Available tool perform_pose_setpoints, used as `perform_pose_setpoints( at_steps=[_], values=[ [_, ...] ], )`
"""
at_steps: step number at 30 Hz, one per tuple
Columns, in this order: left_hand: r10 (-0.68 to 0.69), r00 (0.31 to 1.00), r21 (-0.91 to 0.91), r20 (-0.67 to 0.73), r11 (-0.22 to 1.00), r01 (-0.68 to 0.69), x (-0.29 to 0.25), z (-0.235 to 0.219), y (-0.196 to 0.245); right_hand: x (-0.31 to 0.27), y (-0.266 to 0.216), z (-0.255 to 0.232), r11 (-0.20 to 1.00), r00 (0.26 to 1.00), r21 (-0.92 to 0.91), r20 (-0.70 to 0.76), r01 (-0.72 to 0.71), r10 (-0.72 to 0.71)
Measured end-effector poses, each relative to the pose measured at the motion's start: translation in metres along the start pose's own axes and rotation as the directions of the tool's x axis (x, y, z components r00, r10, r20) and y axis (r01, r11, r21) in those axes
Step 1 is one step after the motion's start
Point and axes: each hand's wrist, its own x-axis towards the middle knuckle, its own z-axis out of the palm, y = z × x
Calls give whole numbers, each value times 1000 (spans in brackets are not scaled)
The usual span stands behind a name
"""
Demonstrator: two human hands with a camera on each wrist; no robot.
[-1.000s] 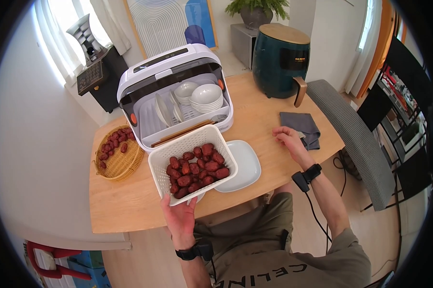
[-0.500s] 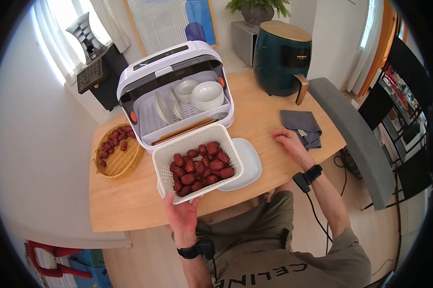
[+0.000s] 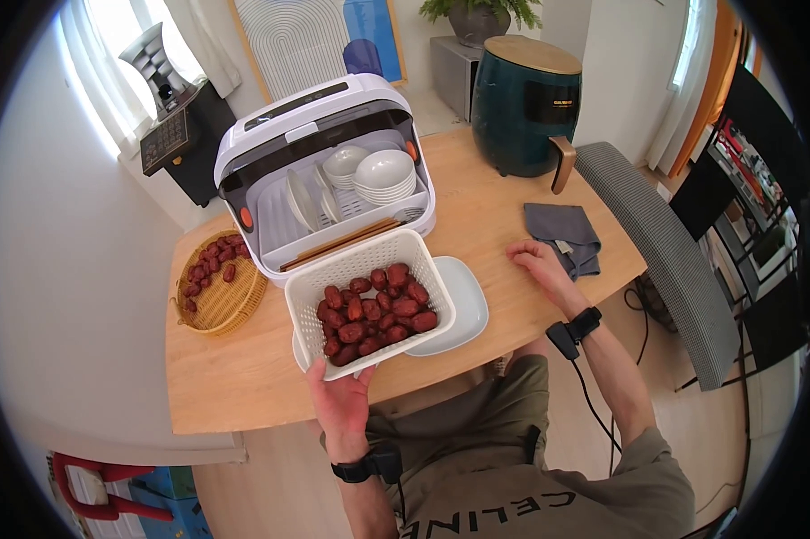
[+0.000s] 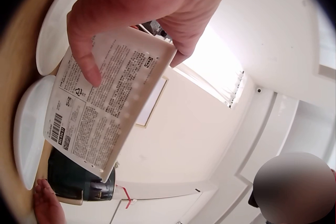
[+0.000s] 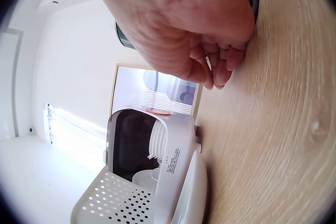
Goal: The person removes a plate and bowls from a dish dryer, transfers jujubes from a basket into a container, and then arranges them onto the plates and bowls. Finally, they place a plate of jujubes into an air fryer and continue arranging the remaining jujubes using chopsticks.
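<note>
My left hand holds a white perforated plastic basket by its near side. Red dates are heaped inside it. In the left wrist view the fingers lie against the basket's labelled underside, with the basket raised over the plates. A pale oblong plate lies partly under the basket, and the edge of another plate shows at its left. My right hand rests on the table beside a folded grey cloth, fingers loosely bent and nothing in them.
Behind the basket stands a white dish cabinet with its front raised, holding bowls, plates and brown chopsticks. A round wicker tray with more dates is at the left. A dark green air fryer stands at the back right.
Over the first half second the left hand and the basket have shifted slightly right, showing more of the plate at the left. The right hand has stayed in place.
</note>
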Motion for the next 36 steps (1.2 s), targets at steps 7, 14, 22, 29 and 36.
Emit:
perform_pose_setpoints(
  at_steps=[7, 14, 22, 29, 36],
  values=[
    [4, 1000, 1, 2, 1000, -4, 0, 1, -1, 0, 1, 0, 1000, 1000, -10, -2, -5, 5],
    [-1, 1000, -8, 4, 1000, 1, 0, 3, -2, -3, -4, 1, 1000, 1000, -31, -2, 1, -1],
    [-14, 999, -10, 30, 1000, 14, 2, 1, -4, -2, 0, 0, 999, 1000, -34, -1, 0, 0],
    [-18, 999, -32, 35, 999, 19, 1, 2, -4, 0, 3, 0, 999, 1000, -29, 5, 24, -24],
    [-10, 998, -62, 66, 998, 14, 0, 5, -3, 0, 4, 2, 999, 999, -28, -2, 32, -32]
  ],
)
